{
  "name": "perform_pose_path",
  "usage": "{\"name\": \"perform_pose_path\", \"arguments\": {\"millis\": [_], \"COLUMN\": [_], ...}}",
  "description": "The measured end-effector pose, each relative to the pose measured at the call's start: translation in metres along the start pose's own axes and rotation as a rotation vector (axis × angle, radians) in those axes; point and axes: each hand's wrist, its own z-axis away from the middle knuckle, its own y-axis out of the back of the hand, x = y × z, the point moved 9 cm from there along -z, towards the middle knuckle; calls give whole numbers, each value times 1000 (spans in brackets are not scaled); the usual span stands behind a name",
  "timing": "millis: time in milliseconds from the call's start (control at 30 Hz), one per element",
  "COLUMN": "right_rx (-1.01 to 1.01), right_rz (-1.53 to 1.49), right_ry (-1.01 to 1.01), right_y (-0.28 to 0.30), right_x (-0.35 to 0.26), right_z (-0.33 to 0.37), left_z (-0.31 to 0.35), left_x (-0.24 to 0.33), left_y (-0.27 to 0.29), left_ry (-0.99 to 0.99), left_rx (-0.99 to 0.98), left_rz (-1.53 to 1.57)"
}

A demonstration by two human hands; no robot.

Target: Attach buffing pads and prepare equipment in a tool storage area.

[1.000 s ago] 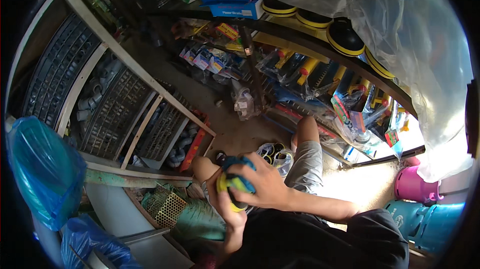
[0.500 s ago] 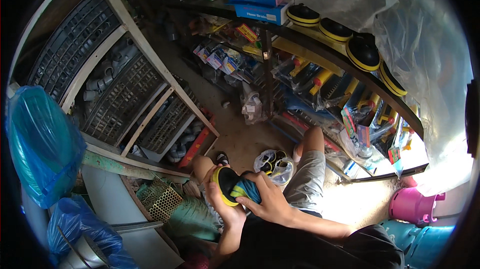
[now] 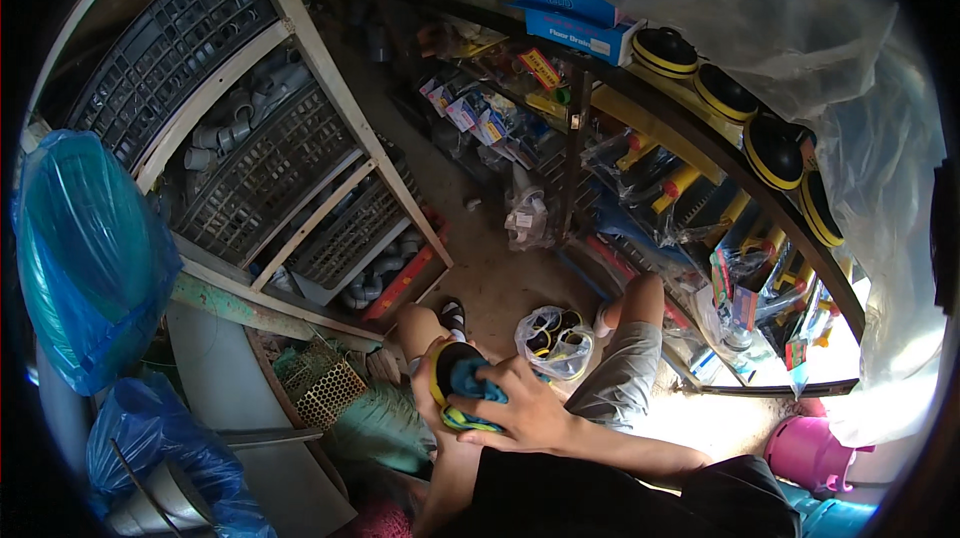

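Note:
My left hand (image 3: 428,401) is wrapped around the edge of a round black piece with a yellow rim (image 3: 445,366), held up in front of my body. My right hand (image 3: 530,408) is closed on a blue and yellow cloth (image 3: 470,379) and presses it against the black face. The fingers and cloth hide much of the round piece. On the floor beyond my hands sits a clear plastic bag (image 3: 580,362) with black and yellow items in it. Similar black domed pieces with yellow rims (image 3: 773,151) stand in a row on the shelf top at right.
A wooden rack with black crates (image 3: 265,163) of grey pipe fittings stands at left. Blue boxes (image 3: 575,33) lie on the right shelf (image 3: 680,108), above packaged tools. Blue plastic bags (image 3: 95,258) crowd the left side. A pink gas cylinder (image 3: 808,453) stands at lower right.
The cloth and my right hand have moved across the black face, covering more of it. The round piece is turned more edge-on. The whole view has shifted a little.

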Motion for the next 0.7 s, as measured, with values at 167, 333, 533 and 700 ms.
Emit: {"name": "perform_pose_path", "arguments": {"millis": [167,333,533,700], "right_rx": [23,7,109,-11], "right_rz": [154,7,-281,-119], "right_ry": [-65,-420,-502,-436], "right_y": [-2,-6,2,-15], "right_x": [6,41,67,59], "right_z": [-23,-52,-40,-8], "left_z": [8,10,2,-19], "left_x": [-28,-19,12,-4], "left_y": [-1,-6,0,-8], "left_ry": [45,52,-26,162], "left_rx": [34,10,220,201], "left_rz": [101,97,40,342]}}
